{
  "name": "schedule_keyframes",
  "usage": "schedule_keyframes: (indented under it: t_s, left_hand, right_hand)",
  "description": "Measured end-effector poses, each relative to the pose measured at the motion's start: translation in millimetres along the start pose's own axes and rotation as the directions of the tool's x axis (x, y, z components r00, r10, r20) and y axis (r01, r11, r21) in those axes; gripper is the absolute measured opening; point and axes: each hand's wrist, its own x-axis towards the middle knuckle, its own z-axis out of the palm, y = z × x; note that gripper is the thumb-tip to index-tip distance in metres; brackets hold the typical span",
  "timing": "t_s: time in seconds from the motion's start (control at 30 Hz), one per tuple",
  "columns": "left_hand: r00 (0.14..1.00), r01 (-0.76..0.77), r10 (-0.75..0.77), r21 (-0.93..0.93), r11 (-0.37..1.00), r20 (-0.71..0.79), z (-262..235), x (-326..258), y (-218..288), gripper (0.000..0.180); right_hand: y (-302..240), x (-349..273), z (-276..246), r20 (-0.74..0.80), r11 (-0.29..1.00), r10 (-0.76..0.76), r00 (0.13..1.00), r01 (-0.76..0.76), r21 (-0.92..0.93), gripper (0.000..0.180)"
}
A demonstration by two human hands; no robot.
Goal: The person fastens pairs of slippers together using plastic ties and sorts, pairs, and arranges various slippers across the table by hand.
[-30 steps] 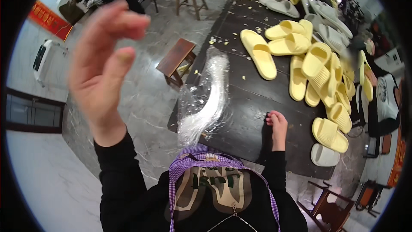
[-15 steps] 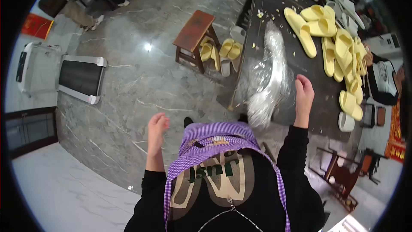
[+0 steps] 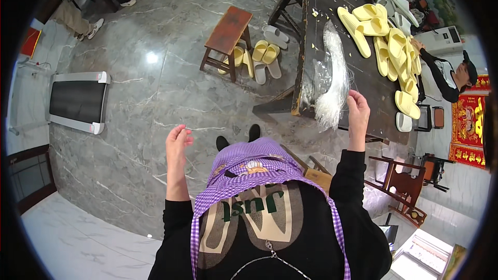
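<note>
Looking steeply down from a head-worn fisheye, close above a purple checked apron [image 3: 270, 168] and both raised hands. Facing forward over grey marble floor [image 3: 140, 98], taking in the near edge of a dark table [image 3: 311, 46] at upper right. Bending straight lines toward the rim.

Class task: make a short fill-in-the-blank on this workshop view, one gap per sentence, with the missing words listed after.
1. The right hand touches a pile of clear ____ bags.
2. The slippers on the dark table are pale ____.
3. The left hand holds ____.
4. More slippers lie under a wooden ____.

Missing words: plastic; yellow; nothing; stool
</note>
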Motion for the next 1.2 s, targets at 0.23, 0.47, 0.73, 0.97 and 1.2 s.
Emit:
schedule_keyframes:
  t_s: [0.23,0.47,0.73,0.97,1.2]
  left_hand:
    - [0.995,0.043,-0.047,0.045,0.998,0.083,33,10,-1,0.027]
    - [0.986,0.051,-0.074,0.154,0.987,0.148,102,43,15,0.03]
    - [0.961,-0.098,0.042,0.194,0.976,0.272,187,83,43,0.04]
    - [0.939,0.07,-0.102,0.107,0.992,0.329,177,147,69,0.039]
    - [0.939,0.093,-0.144,0.172,0.981,0.312,145,274,157,0.031]
  right_hand:
    - [17,-1,-14,-0.033,0.994,0.082,0.996,-0.08,0.069,0.024]
    - [52,28,-51,-0.188,0.991,0.13,0.974,-0.122,0.055,0.025]
    - [71,87,-72,-0.266,0.989,0.143,0.953,-0.125,0.084,0.024]
    - [44,163,11,-0.294,0.991,0.124,0.948,-0.101,0.092,0.021]
    - [-34,222,128,-0.272,0.993,0.072,0.959,-0.044,0.109,0.022]
